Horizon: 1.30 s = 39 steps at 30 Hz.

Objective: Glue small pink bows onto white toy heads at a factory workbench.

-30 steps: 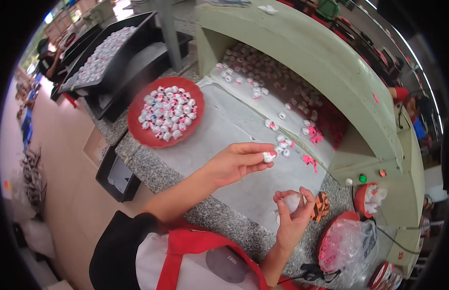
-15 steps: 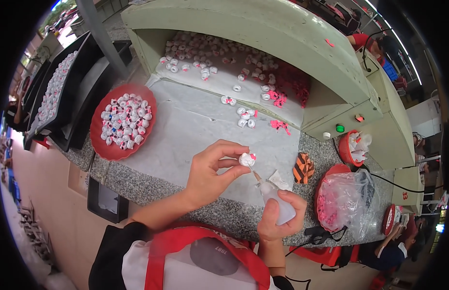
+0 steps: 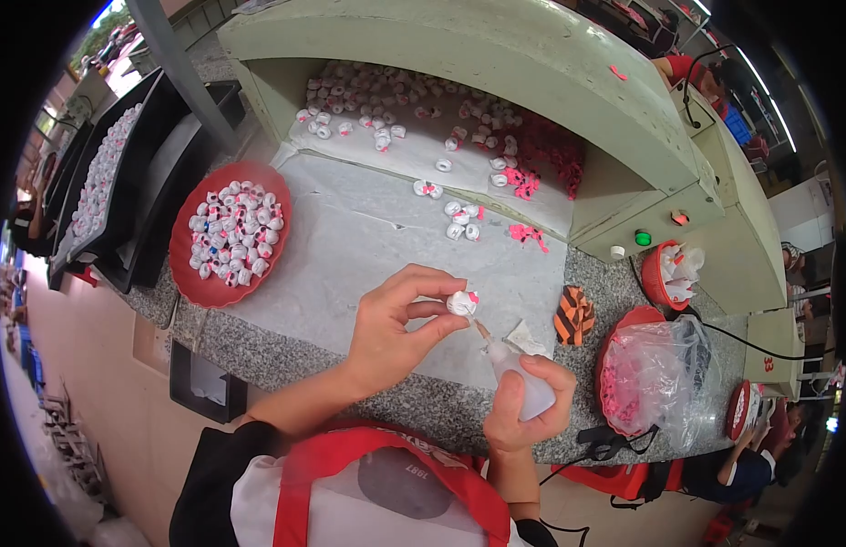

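Observation:
Between thumb and fingers, my left hand (image 3: 397,319) pinches a small white figurine head (image 3: 461,304) with a pink spot on it. My right hand (image 3: 530,406) is wrapped round a translucent squeeze bottle (image 3: 523,383). The bottle's thin nozzle (image 3: 482,330) points up at the underside of the head; whether it touches cannot be made out. Past my hands, several similar white heads (image 3: 460,219) lie on the white paper (image 3: 350,228), beside a small heap of pink bows (image 3: 529,236).
On the left stands a red bowl (image 3: 188,264) full of white heads. A pale green box-shaped machine (image 3: 423,46) arches over more heads. Right of the paper are an orange-and-black striped cloth (image 3: 574,316), a red basket (image 3: 654,278) and a plastic bag (image 3: 669,365) on a red dish. Other people sit farther right.
Both hands hold nearly the same pose. The head in my left hand has turned or shifted very slightly, and the whole view has moved a little.

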{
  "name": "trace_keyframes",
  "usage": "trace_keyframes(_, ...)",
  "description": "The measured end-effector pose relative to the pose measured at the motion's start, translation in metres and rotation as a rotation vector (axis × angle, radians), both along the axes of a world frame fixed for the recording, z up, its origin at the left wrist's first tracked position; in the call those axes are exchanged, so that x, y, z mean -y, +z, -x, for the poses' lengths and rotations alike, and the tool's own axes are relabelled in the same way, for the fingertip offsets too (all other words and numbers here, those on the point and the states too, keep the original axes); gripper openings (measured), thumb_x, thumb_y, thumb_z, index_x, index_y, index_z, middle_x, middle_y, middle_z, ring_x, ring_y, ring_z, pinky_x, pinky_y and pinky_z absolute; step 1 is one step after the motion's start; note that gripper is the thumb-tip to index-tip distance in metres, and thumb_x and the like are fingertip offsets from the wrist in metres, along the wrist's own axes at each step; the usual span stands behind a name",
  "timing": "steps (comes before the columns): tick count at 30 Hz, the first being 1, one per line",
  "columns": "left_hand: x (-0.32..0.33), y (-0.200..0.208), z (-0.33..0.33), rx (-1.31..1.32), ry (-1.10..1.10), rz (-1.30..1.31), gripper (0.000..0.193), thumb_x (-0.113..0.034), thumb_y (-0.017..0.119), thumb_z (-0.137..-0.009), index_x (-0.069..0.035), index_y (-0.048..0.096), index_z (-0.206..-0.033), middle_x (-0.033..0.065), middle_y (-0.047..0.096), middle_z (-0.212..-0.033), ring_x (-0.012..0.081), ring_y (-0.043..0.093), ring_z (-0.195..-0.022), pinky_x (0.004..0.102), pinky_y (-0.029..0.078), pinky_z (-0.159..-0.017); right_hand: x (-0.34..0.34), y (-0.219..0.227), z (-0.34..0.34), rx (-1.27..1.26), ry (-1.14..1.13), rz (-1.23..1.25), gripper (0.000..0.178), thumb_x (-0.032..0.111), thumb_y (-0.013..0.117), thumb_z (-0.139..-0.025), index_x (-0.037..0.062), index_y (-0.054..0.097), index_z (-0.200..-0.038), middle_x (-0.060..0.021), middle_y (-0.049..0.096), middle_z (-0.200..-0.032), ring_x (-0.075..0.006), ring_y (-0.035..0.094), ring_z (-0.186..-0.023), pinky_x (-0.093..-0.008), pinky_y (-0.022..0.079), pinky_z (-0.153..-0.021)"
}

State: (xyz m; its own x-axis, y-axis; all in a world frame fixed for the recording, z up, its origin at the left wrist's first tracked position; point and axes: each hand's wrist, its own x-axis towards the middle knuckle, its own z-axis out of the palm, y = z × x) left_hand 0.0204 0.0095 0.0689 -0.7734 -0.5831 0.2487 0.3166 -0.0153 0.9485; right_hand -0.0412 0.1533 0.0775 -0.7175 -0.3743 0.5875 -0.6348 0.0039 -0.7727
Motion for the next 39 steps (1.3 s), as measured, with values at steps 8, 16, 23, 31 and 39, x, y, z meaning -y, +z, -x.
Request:
trace_keyframes(8, 0.0, 0.0, 0.001, 0.016, -0.001, 0.021, 0.031, 0.012, 0.059, -0.07, 0.005, 0.054, -0.1, 0.013, 0.049, -0.102, 0.0199, 0.054, -0.093, 0.0292, 0.05, -0.08, 0.006, 0.002, 0.01, -0.101, 0.033, 0.002, 0.019, 0.007, 0.06, -0.068, -0.001, 0.052, -0.084, -0.0104, 0.056, -0.075, -0.0176, 0.054, -0.062, -0.0259, 0.043, -0.057)
trace_keyframes(16, 0.002, 0.001, 0.0, 0.053, 0.026, 0.058, 0.03, 0.012, 0.059, -0.07, 0.004, 0.055, -0.099, 0.0126, 0.049, -0.101, 0.0193, 0.054, -0.093, 0.0288, 0.05, -0.08, -0.001, 0.009, 0.007, -0.043, 0.064, -0.085, 0.016, 0.01, 0.059, -0.071, 0.0003, 0.053, -0.082, -0.009, 0.055, -0.076, -0.0156, 0.053, -0.067, -0.0248, 0.043, -0.062)
trace_keyframes(23, 0.0, 0.002, 0.0, 0.032, -0.01, 0.022, 0.03, 0.012, 0.059, -0.07, 0.005, 0.054, -0.1, 0.0127, 0.048, -0.102, 0.0194, 0.053, -0.094, 0.0289, 0.05, -0.08, 0.003, 0.011, 0.017, -0.236, 0.086, -0.019, 0.022, 0.001, 0.06, -0.065, -0.002, 0.051, -0.085, -0.0099, 0.059, -0.068, -0.0177, 0.054, -0.047, -0.026, 0.042, -0.044)
trace_keyframes(31, 0.004, 0.005, -0.002, 0.104, -0.153, -0.377, 0.032, 0.012, 0.057, -0.071, 0.006, 0.051, -0.101, 0.0136, 0.055, -0.102, 0.0181, 0.057, -0.091, 0.0268, 0.049, -0.078, -0.006, 0.006, 0.006, -0.086, 0.054, -0.013, 0.019, 0.012, 0.059, -0.072, -0.0015, 0.051, -0.084, -0.0124, 0.056, -0.071, -0.0145, 0.052, -0.061, -0.0238, 0.042, -0.056)
trace_keyframes(39, 0.005, 0.005, -0.001, 0.126, -0.18, -0.413, 0.034, 0.012, 0.059, -0.069, 0.004, 0.052, -0.101, 0.013, 0.058, -0.1, 0.017, 0.058, -0.09, 0.0258, 0.048, -0.077, -0.006, 0.01, 0.007, -0.097, 0.036, -0.06, 0.018, 0.012, 0.059, -0.072, -0.0005, 0.052, -0.082, -0.0111, 0.056, -0.071, -0.0153, 0.052, -0.061, -0.0244, 0.042, -0.056)
